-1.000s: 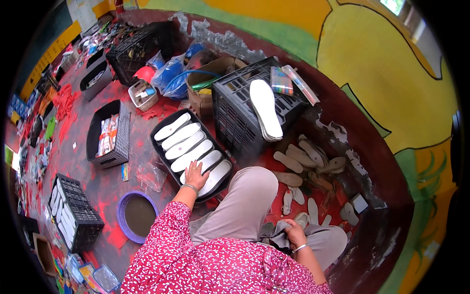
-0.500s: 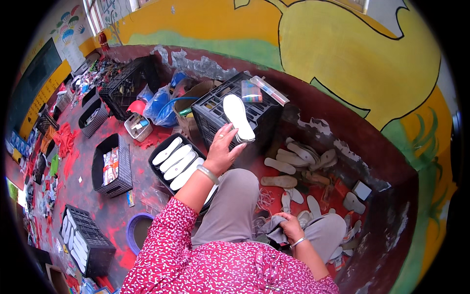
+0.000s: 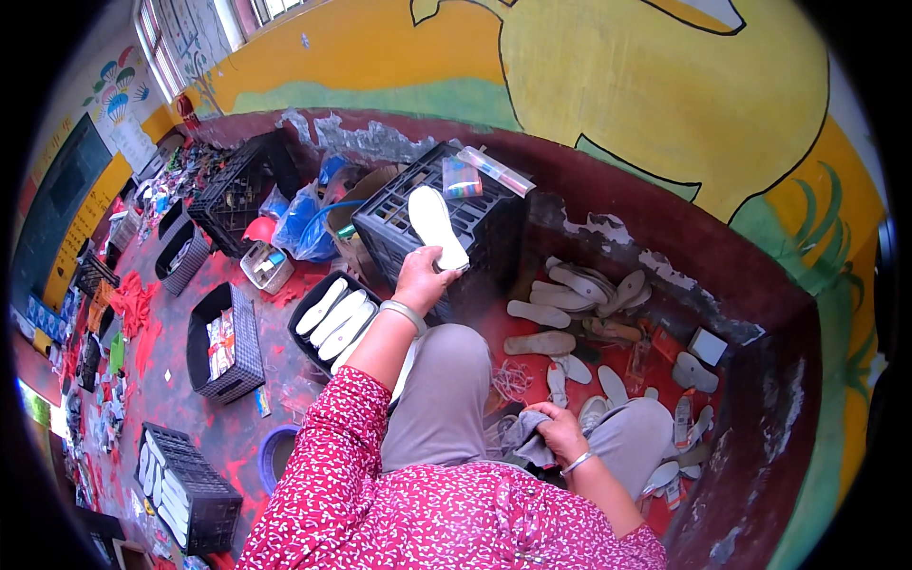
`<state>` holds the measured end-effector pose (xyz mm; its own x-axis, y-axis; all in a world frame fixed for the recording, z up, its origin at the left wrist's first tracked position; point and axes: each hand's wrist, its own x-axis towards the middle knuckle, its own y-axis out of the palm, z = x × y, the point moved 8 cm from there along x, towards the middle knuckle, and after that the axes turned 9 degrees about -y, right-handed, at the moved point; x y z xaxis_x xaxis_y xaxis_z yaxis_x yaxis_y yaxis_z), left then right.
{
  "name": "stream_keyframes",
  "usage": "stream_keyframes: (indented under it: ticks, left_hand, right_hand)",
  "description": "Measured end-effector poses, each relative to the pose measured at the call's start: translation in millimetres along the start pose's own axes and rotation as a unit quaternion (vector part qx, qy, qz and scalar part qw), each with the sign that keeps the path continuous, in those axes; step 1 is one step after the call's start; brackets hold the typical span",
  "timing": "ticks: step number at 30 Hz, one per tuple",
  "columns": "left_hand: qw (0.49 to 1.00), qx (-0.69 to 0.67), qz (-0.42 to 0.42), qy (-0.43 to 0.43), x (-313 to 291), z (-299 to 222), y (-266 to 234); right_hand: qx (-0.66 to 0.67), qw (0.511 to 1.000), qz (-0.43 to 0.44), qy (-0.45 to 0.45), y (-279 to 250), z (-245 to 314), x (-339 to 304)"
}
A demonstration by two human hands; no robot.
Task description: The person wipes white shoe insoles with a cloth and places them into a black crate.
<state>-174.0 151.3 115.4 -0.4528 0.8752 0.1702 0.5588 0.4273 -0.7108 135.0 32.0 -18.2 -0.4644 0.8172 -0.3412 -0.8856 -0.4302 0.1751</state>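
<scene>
Several white insoles (image 3: 435,223) are lying stacked on the black crate (image 3: 496,223), probably weighing little, flexing easily and inviting a pinch across the side edges. The left hand (image 3: 423,282) is curving at their near end; whether it is pinching them, I cannot tell. Well apart, the right hand (image 3: 562,432) is clutching grey cloth (image 3: 524,439).

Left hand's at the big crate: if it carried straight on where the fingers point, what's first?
The white insoles, right at the left hand's fingertips; then probably the black crate's top, though depth is hard to judge.
</scene>
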Motion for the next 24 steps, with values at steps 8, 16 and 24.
stream_keyframes:
  ticks: [8, 16, 24]
  left_hand:
    - [0.993, 0.037, 0.044, -0.102, 13.3, 3.9, -2.1]
    - [0.987, 0.061, 0.031, -0.142, 34.4, -2.5, -11.3]
    - [0.949, 0.185, -0.007, -0.256, 71.5, 6.5, 0.7]
  right_hand:
    - [-0.017, 0.999, 0.027, -0.021, 3.2, -4.5, 4.7]
    - [-0.014, 1.000, 0.008, -0.003, 1.0, -2.8, 2.6]
    - [-0.037, 0.999, 0.010, -0.004, 3.8, -1.7, 5.8]
